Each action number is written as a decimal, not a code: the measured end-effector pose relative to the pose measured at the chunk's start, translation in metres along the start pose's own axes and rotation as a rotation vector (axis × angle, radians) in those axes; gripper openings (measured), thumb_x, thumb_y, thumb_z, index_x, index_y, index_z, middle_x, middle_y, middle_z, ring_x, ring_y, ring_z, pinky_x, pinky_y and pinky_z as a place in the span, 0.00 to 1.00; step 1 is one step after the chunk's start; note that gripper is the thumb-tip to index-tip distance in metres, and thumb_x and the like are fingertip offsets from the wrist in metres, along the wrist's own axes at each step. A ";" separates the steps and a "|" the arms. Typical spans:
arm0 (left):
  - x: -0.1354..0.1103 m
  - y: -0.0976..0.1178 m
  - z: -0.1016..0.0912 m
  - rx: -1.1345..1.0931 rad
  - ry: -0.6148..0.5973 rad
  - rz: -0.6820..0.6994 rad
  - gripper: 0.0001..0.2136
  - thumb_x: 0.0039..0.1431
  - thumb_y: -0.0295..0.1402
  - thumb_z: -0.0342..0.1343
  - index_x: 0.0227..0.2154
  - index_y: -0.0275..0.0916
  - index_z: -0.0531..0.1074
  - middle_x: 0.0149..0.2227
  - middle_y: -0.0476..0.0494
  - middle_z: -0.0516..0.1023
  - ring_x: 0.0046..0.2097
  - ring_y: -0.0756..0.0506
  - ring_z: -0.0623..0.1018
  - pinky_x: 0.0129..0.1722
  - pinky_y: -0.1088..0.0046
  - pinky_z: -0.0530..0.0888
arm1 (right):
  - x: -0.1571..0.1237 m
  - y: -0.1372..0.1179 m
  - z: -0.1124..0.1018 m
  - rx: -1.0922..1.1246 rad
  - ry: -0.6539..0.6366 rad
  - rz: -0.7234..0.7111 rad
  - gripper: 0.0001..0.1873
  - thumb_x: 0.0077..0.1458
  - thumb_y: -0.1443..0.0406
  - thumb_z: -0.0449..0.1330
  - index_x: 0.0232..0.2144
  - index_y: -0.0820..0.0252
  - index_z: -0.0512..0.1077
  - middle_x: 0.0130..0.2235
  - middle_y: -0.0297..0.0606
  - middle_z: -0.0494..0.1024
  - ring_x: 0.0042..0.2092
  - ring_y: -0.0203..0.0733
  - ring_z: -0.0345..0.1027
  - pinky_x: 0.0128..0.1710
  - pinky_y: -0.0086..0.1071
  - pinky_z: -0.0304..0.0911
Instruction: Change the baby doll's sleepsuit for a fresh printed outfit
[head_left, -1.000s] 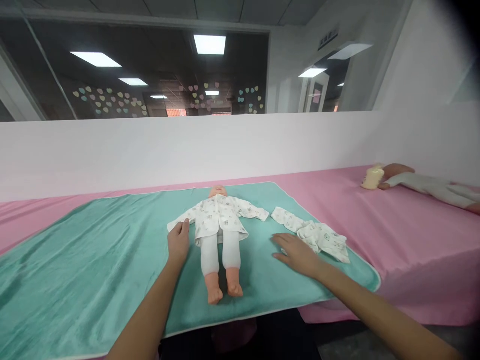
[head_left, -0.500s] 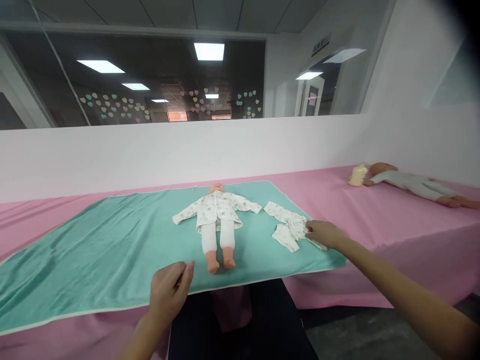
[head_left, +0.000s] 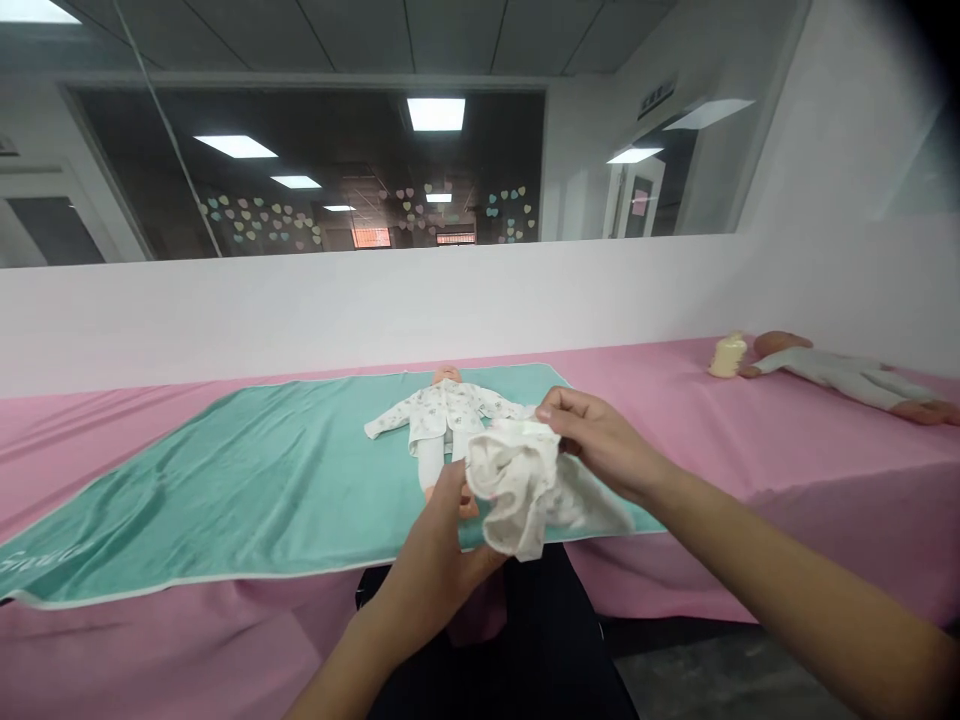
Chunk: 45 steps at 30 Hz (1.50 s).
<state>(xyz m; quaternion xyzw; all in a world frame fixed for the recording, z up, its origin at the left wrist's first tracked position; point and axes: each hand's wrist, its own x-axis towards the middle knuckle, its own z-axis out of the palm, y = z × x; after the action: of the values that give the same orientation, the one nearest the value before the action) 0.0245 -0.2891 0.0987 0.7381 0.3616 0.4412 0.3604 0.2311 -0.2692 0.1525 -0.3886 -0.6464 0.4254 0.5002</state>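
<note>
A crumpled white baby garment [head_left: 517,480] with a faint print is held up in front of me, its exact kind hidden by the folds. My right hand [head_left: 592,430] pinches its upper edge between thumb and fingers. At its left side, my left hand [head_left: 442,555] curves around the cloth, thumb below and fingers above. Behind lies a baby doll [head_left: 448,374] on its back, wearing a printed white jacket [head_left: 439,410] spread open at the sleeves and white leggings [head_left: 430,462]. The garment and my left hand partly cover the doll's legs and feet.
The doll rests on a green towel [head_left: 247,480] over a pink-covered table [head_left: 720,450]. Far right are a cream pump bottle [head_left: 727,356] and a second doll [head_left: 832,370] in pale clothes. A white wall with a window [head_left: 337,160] stands behind.
My right hand has lifted the garment off the towel and brought it left and nearer. My left hand has moved right from the towel's front edge to the garment. The view has shifted slightly.
</note>
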 end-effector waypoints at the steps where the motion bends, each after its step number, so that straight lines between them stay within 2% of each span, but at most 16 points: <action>1: 0.000 0.004 -0.001 -0.037 0.005 0.005 0.25 0.46 0.31 0.60 0.50 0.45 0.64 0.48 0.46 0.69 0.45 0.42 0.70 0.44 0.71 0.67 | -0.003 0.000 0.011 0.035 -0.055 0.000 0.13 0.54 0.56 0.53 0.26 0.59 0.60 0.25 0.31 0.68 0.26 0.32 0.64 0.28 0.28 0.62; 3: 0.000 0.010 -0.011 -0.076 0.022 0.020 0.19 0.49 0.30 0.57 0.47 0.42 0.67 0.47 0.45 0.70 0.46 0.41 0.70 0.44 0.71 0.67 | -0.008 0.003 0.027 0.023 -0.182 -0.001 0.11 0.56 0.57 0.51 0.29 0.59 0.60 0.26 0.32 0.70 0.27 0.33 0.66 0.28 0.29 0.63; 5: 0.000 0.014 -0.025 -0.060 0.023 0.011 0.15 0.52 0.30 0.53 0.44 0.40 0.69 0.45 0.45 0.71 0.46 0.41 0.70 0.44 0.70 0.68 | -0.013 0.005 0.034 -0.159 -0.251 -0.089 0.10 0.57 0.58 0.50 0.30 0.59 0.62 0.27 0.33 0.71 0.29 0.34 0.66 0.29 0.30 0.64; 8: -0.002 0.020 -0.041 -0.020 0.028 -0.039 0.14 0.54 0.31 0.51 0.45 0.40 0.69 0.45 0.44 0.72 0.46 0.40 0.70 0.44 0.69 0.68 | -0.017 0.001 0.037 -0.570 -0.205 -0.424 0.11 0.54 0.58 0.54 0.37 0.57 0.66 0.36 0.38 0.72 0.39 0.38 0.66 0.37 0.33 0.64; 10: -0.005 0.025 -0.047 -0.038 -0.001 -0.061 0.15 0.54 0.32 0.52 0.45 0.40 0.69 0.44 0.44 0.72 0.46 0.40 0.69 0.45 0.68 0.67 | -0.017 -0.006 0.039 -0.722 -0.192 -0.616 0.20 0.51 0.56 0.57 0.45 0.55 0.64 0.45 0.41 0.70 0.47 0.43 0.62 0.44 0.37 0.61; 13: -0.011 0.029 -0.050 -0.095 -0.133 -0.081 0.13 0.54 0.32 0.51 0.43 0.38 0.70 0.40 0.44 0.74 0.46 0.40 0.69 0.45 0.68 0.67 | -0.015 -0.013 0.045 -0.783 -0.228 -0.715 0.21 0.50 0.55 0.59 0.44 0.56 0.64 0.44 0.41 0.69 0.46 0.43 0.61 0.45 0.38 0.59; 16: -0.017 0.026 -0.056 -0.076 -0.166 -0.098 0.12 0.56 0.34 0.49 0.40 0.37 0.72 0.37 0.44 0.74 0.46 0.40 0.69 0.44 0.68 0.68 | -0.015 -0.015 0.048 -0.749 -0.243 -0.698 0.11 0.51 0.56 0.58 0.32 0.57 0.66 0.31 0.36 0.69 0.37 0.39 0.61 0.40 0.35 0.59; 19: -0.022 0.024 -0.069 -0.009 -0.035 -0.098 0.12 0.57 0.37 0.48 0.37 0.37 0.73 0.35 0.43 0.74 0.45 0.40 0.69 0.43 0.68 0.68 | -0.021 -0.020 0.040 -0.568 -0.304 -0.630 0.12 0.49 0.58 0.60 0.22 0.57 0.63 0.26 0.33 0.66 0.34 0.37 0.60 0.37 0.34 0.60; 22: -0.025 0.033 -0.083 0.043 0.026 -0.076 0.14 0.57 0.40 0.48 0.36 0.36 0.73 0.35 0.42 0.74 0.43 0.39 0.70 0.41 0.67 0.69 | -0.029 -0.030 0.026 -0.260 -0.441 -0.582 0.14 0.46 0.60 0.62 0.19 0.57 0.62 0.25 0.33 0.67 0.37 0.38 0.61 0.40 0.36 0.60; 25: -0.026 0.049 -0.091 0.131 -0.081 -0.055 0.14 0.59 0.38 0.46 0.40 0.38 0.72 0.42 0.42 0.73 0.45 0.41 0.69 0.42 0.68 0.69 | -0.031 -0.037 0.010 0.012 -0.534 -0.601 0.13 0.47 0.61 0.62 0.18 0.59 0.64 0.23 0.33 0.68 0.39 0.40 0.63 0.44 0.39 0.58; 28: -0.028 0.058 -0.090 0.315 -0.070 0.027 0.14 0.62 0.36 0.42 0.45 0.42 0.70 0.48 0.44 0.70 0.46 0.43 0.69 0.44 0.69 0.68 | -0.027 -0.037 0.000 0.025 -0.551 -0.593 0.12 0.48 0.64 0.60 0.17 0.61 0.64 0.22 0.33 0.67 0.40 0.41 0.63 0.45 0.41 0.57; 30: -0.029 0.060 -0.087 0.439 -0.022 0.087 0.15 0.62 0.36 0.41 0.47 0.44 0.69 0.50 0.44 0.68 0.48 0.42 0.68 0.44 0.68 0.68 | -0.022 -0.034 -0.002 0.026 -0.532 -0.529 0.14 0.49 0.64 0.59 0.17 0.61 0.62 0.21 0.33 0.65 0.36 0.39 0.64 0.41 0.38 0.59; 34: -0.028 0.066 -0.078 0.539 0.118 0.140 0.16 0.62 0.37 0.41 0.51 0.47 0.66 0.54 0.46 0.65 0.54 0.41 0.64 0.50 0.65 0.65 | -0.015 -0.031 0.015 -0.007 -0.292 -0.304 0.17 0.52 0.59 0.57 0.19 0.61 0.58 0.21 0.28 0.57 0.24 0.29 0.51 0.25 0.26 0.52; 37: -0.027 0.072 -0.067 0.503 0.183 0.147 0.19 0.60 0.37 0.45 0.54 0.49 0.60 0.54 0.48 0.64 0.55 0.43 0.64 0.52 0.66 0.64 | -0.011 -0.038 0.041 -0.082 -0.148 -0.273 0.18 0.52 0.56 0.56 0.20 0.61 0.58 0.22 0.27 0.55 0.23 0.27 0.47 0.22 0.24 0.47; 41: -0.024 0.073 -0.048 0.418 0.128 0.073 0.22 0.53 0.40 0.55 0.51 0.47 0.61 0.51 0.46 0.67 0.51 0.43 0.67 0.46 0.68 0.68 | -0.006 -0.047 0.069 -0.030 -0.252 -0.272 0.19 0.53 0.54 0.55 0.21 0.61 0.58 0.22 0.27 0.55 0.24 0.27 0.48 0.23 0.24 0.47; 45: -0.018 0.069 -0.045 0.228 0.008 -0.071 0.11 0.52 0.39 0.55 0.37 0.40 0.69 0.36 0.48 0.72 0.38 0.46 0.72 0.33 0.73 0.70 | 0.000 -0.045 0.072 0.064 -0.346 -0.248 0.18 0.51 0.54 0.56 0.23 0.62 0.61 0.22 0.27 0.58 0.23 0.27 0.50 0.23 0.24 0.49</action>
<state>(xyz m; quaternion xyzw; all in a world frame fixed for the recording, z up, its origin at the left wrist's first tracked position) -0.0077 -0.3278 0.1662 0.7592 0.4368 0.3872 0.2881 0.1577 -0.2958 0.1844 -0.2111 -0.7516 0.4415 0.4424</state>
